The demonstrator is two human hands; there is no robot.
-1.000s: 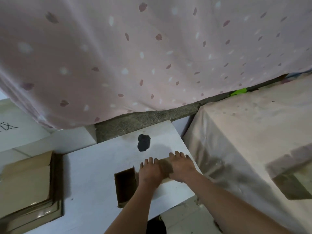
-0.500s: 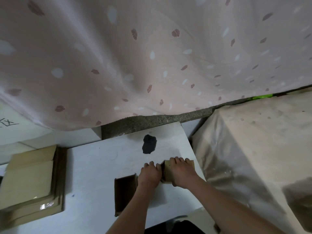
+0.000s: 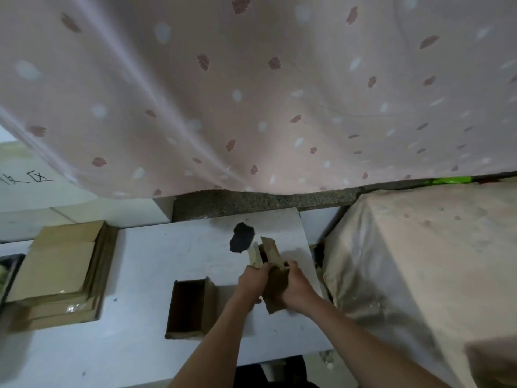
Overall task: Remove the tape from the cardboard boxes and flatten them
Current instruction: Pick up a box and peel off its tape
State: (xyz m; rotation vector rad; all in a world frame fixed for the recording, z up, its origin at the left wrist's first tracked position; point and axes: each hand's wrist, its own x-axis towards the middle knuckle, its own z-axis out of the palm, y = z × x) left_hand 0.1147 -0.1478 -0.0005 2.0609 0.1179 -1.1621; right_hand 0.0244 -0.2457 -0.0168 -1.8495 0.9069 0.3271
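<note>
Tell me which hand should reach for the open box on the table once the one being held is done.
Left, probably. The open box lies just left of the left hand, nothing between them. The right hand sits on the far side of the held box and would have to cross over the left arm.

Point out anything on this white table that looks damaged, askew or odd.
A ragged black patch mars the white tabletop near its far edge, like a hole or peeled surface; which one is unclear. The stack of flattened brown cardboard at the left sits slightly fanned. Nothing else stands out.
</note>
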